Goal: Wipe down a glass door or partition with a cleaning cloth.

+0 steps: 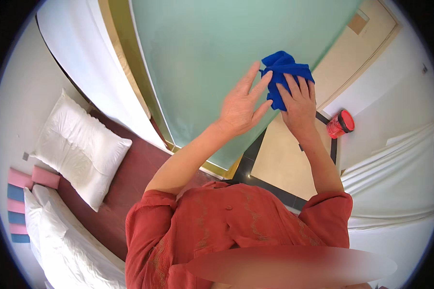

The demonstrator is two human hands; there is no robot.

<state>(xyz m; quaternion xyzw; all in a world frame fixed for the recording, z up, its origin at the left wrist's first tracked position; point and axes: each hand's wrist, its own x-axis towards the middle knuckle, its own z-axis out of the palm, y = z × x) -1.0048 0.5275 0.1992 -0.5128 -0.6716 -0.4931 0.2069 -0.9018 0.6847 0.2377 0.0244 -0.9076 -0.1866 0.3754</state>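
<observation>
Before me stands a large frosted green glass panel (202, 65). A crumpled blue cloth (280, 67) is up against it near its right edge. My right hand (299, 104) holds the cloth flat with its fingers spread over the lower part. To the left of the cloth is my left hand (240, 108), fingers apart and nothing in its grasp. One of its fingertips overlaps the cloth's left edge; whether it touches the cloth or the glass I cannot tell.
A white pillow (83, 148) lies left on the dark red floor (137, 173), near white bedding (72, 245). White curtain (90, 65) hangs beside the panel's yellowish frame (126, 54). On the right are a red bucket (334, 126), a beige door (350, 54) and draped white fabric (387, 184).
</observation>
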